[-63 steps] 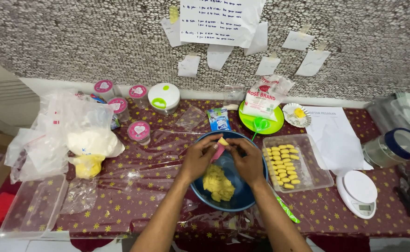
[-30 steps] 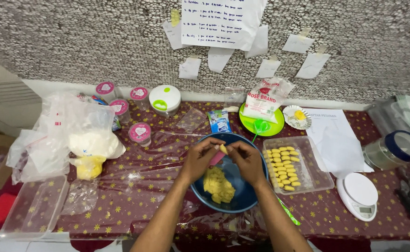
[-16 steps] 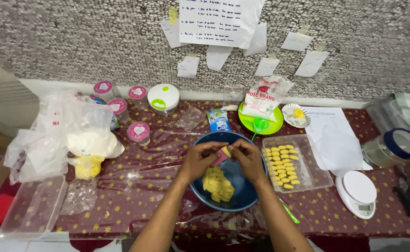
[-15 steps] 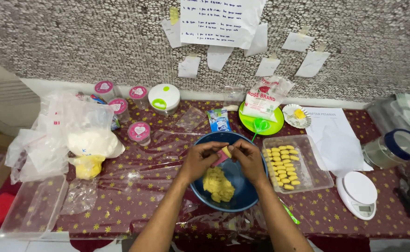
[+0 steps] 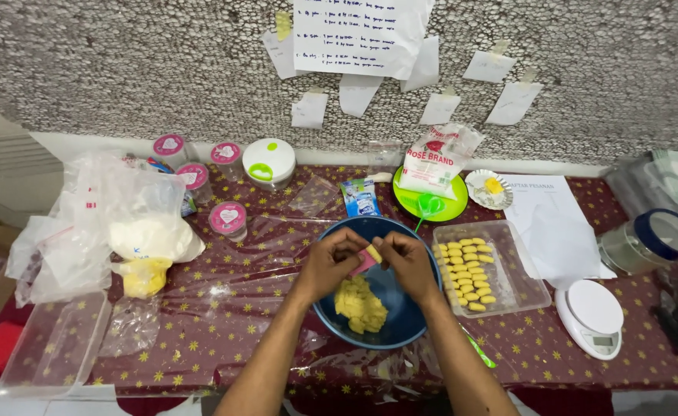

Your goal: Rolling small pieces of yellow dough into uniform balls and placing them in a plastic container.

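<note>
Hands [image 5: 371, 262] with dough piece [image 5: 373, 253] over blue bowl [image 5: 408, 323]

On the star-patterned maroon tablecloth [image 5: 223, 323], the round blue bowl [image 5: 408, 323] sits at the near middle, with a lump of yellow dough [image 5: 360, 304] inside it. Above the bowl the left hand [image 5: 329, 263] and right hand [image 5: 408, 262] meet over a small yellow dough piece [image 5: 373, 253]. Just right of the bowl lies the clear plastic tray [image 5: 520, 281] holding rows of yellow dough pieces [image 5: 466, 273]; further right stands the white kitchen scale [image 5: 592, 316]. Behind the bowl rests the round green plate [image 5: 431, 202]. Far left lie clear plastic bags of white flour [image 5: 150, 235]
</note>
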